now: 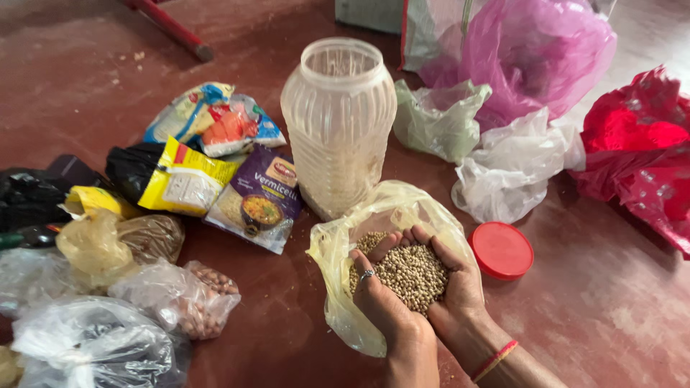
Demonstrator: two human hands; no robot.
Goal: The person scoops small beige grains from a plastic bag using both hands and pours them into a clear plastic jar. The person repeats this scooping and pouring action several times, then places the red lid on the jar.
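My left hand point(379, 298) and my right hand point(454, 287) are cupped together, palms up, holding a heap of small round tan seeds point(411, 274). The hands sit inside the mouth of a yellowish clear plastic bag point(345, 259) lying on the dark red floor. A ring is on a left finger and a red bangle on the right wrist. Just beyond the bag stands an open, ribbed, clear plastic jar point(338, 126) with no lid. Its red lid point(501, 250) lies on the floor to the right of my hands.
Food packets point(260, 197) and bags of peanuts point(205, 298) and other dry goods lie at the left. Crumpled white point(510, 169), pink point(535, 50) and red point(640, 154) plastic bags lie at the right and back. A red furniture leg point(172, 29) stands at the far left.
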